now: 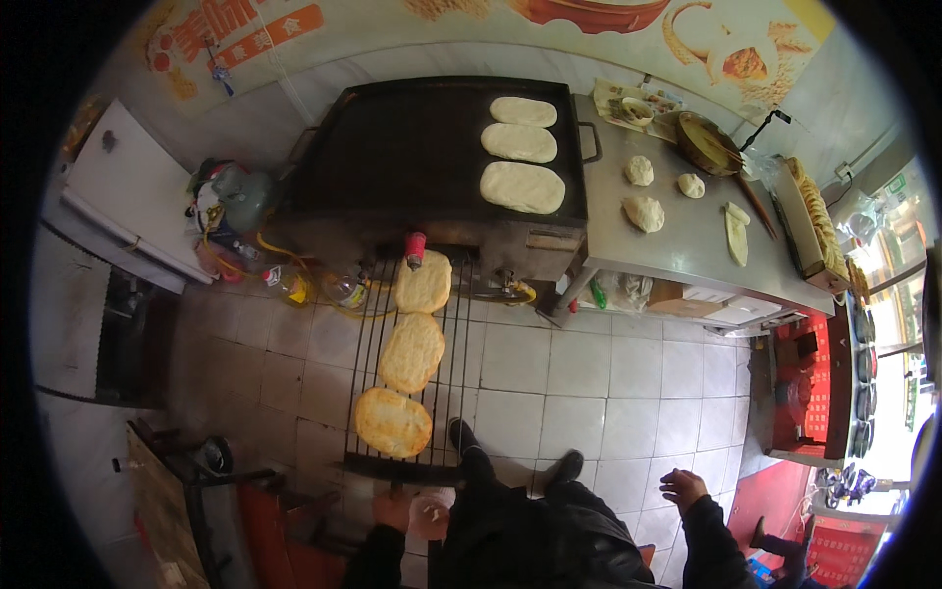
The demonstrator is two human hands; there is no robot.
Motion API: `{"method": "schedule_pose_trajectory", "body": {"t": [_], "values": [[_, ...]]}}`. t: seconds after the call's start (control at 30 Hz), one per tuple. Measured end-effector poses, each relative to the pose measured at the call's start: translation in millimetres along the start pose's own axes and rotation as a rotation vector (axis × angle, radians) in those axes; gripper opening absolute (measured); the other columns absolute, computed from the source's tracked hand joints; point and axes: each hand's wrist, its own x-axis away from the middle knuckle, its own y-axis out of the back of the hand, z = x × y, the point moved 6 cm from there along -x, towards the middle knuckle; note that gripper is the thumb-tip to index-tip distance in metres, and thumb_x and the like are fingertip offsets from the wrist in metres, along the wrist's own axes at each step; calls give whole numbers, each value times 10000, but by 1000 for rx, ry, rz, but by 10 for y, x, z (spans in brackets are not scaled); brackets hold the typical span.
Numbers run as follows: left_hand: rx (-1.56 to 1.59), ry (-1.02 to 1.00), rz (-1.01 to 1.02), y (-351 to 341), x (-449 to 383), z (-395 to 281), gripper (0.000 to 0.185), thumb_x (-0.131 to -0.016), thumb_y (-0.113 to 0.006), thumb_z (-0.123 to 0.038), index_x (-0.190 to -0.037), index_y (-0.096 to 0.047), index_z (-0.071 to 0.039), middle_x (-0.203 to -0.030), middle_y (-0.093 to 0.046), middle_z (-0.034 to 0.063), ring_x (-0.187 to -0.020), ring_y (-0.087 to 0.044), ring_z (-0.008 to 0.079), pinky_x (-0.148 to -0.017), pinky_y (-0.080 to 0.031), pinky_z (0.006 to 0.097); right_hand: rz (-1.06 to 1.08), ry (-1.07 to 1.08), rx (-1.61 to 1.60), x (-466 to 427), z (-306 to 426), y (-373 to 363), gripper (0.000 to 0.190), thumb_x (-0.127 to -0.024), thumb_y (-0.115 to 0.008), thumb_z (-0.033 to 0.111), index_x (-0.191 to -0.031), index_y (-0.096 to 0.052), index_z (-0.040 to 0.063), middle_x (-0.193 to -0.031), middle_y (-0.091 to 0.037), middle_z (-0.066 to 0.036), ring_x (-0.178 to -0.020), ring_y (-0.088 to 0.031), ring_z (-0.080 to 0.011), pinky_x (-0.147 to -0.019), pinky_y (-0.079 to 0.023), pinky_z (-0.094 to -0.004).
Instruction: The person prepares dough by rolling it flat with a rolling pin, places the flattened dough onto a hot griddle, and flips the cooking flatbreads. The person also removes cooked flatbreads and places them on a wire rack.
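At the lower left, my left hand (391, 509) is closed around the handle of a pulled-out wire rack (460, 353). Three browned flatbreads (412, 352) lie in a line along its bars, the farthest partly under the griddle's front. My right hand (684, 489) hangs over the tiled floor with loosely bent fingers and holds nothing. Ahead stands a black flat griddle (397, 154). Three pale oval dough pieces (522, 188) rest along its right side. A red knob or handle (415, 247) sticks out from its front.
The steel worktable (684, 243) on the right holds dough lumps (644, 213), a rolled dough strip (736, 235), a pan (706, 143) and a tray of twisted dough pieces (813, 221). Oil bottles (285, 283) and a yellow hose (276, 247) are left of the rack. A stool (434, 512) stands near my left hand.
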Motion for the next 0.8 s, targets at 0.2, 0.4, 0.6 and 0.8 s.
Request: {"method": "schedule_pose_trajectory", "body": {"t": [0.2,0.4,0.6,0.8], "values": [[-3,143,-95,-309,1270,259,300,-901,-658,-266,-843,-687,27,-820,-680,277,-787,-635,492,-712,-499,562,125,80,71,-567,437,712,286,-1101,-565,298,-1144,-634,24,-1098,-742,-148,-964,-738,-289,-794,-605,-419],[77,-180,-402,-256,2635,343,217,-763,-792,-225,-783,-740,-16,-800,-729,200,-739,-698,378,-680,-538,492,62,50,50,-1036,350,1916,258,-1091,-601,286,-1147,-640,38,-1046,-749,-143,-902,-760,-305,-740,-619,-441],[-124,-258,-440,-38,2935,-1166,203,-802,-788,-171,-796,-698,11,-716,-675,191,-642,-657,348,-591,-491,459,-12,-153,-55,-1395,-644,3105,279,-1127,-527,281,-1211,-640,39,-1107,-744,-137,-979,-754,-337,-797,-616,-494],[-196,-756,-451,-153,2524,-2530,251,-947,-721,-186,-764,-621,-46,-657,-553,55,-651,-502,244,-656,-472,447,163,-147,-133,-1292,-1288,3045,307,-1080,-547,181,-1338,-586,18,-1272,-715,-163,-1137,-740,-340,-924,-625,-470]]}}
